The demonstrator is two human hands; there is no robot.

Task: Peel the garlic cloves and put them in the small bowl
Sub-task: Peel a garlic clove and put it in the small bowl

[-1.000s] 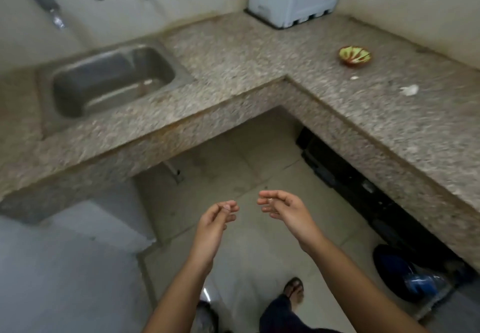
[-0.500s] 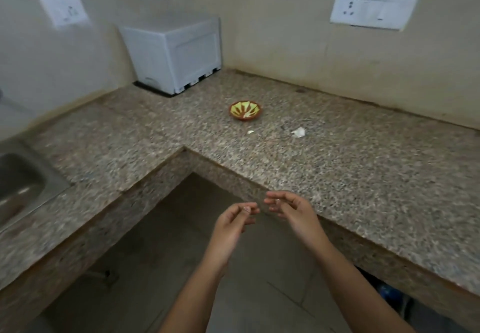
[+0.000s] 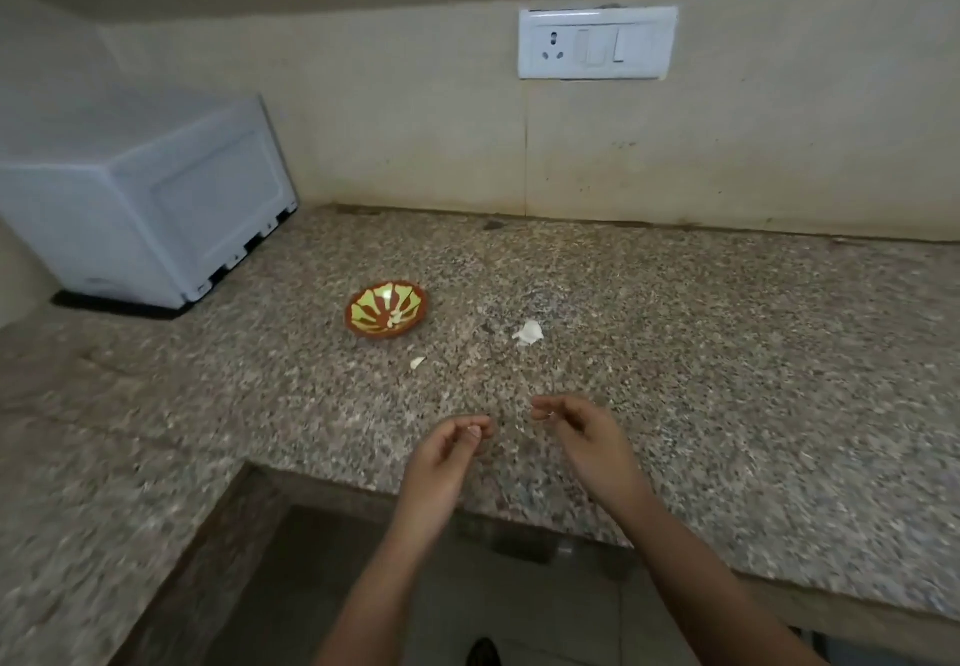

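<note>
The small bowl (image 3: 387, 309), brown-rimmed with a yellow-green pattern, sits on the granite counter (image 3: 727, 379) with a few pale garlic pieces inside. To its right lies a white garlic piece (image 3: 529, 332), and a smaller pale scrap (image 3: 417, 363) lies just in front of the bowl. My left hand (image 3: 447, 457) hovers over the counter's front edge with thumb and fingertips drawn together. A pale spot shows at its tips, either a nail or a scrap. My right hand (image 3: 582, 437) hovers beside it, fingers loosely curled, with nothing visible in it.
A white appliance (image 3: 156, 208) stands in the left corner on a dark mat. A switch and socket plate (image 3: 597, 42) is on the wall behind. The counter turns an L-corner at the left, with floor below its front edge.
The view has swung right from the sink to the counter with the bowl, which is now closer. Both hands keep the same curled pose and have moved over the counter edge.
</note>
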